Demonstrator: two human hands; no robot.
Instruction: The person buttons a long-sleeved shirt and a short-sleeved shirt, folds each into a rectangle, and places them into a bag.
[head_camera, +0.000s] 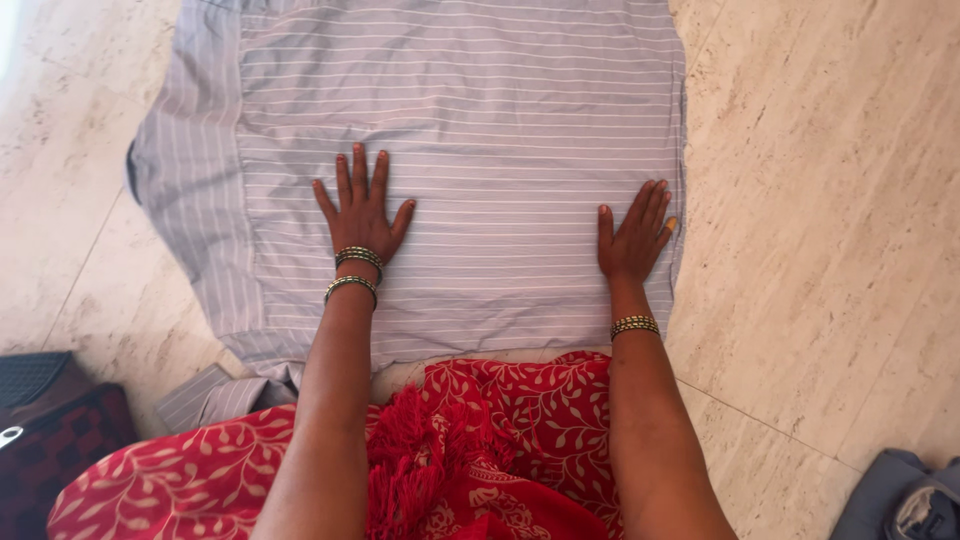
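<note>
With my left hand (362, 212) and right hand (634, 238) flat and open on the striped shirt (480, 120), I'd press wrinkles outward toward its edges on the marble floor (820, 200).

marble floor (820, 200); dark bag (45, 420) (lower left); grey cloth bundle (905, 500) lower right

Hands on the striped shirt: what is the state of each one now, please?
Left hand: open, flat on the striped shirt, holding nothing.
Right hand: open, flat near its edge.
</note>
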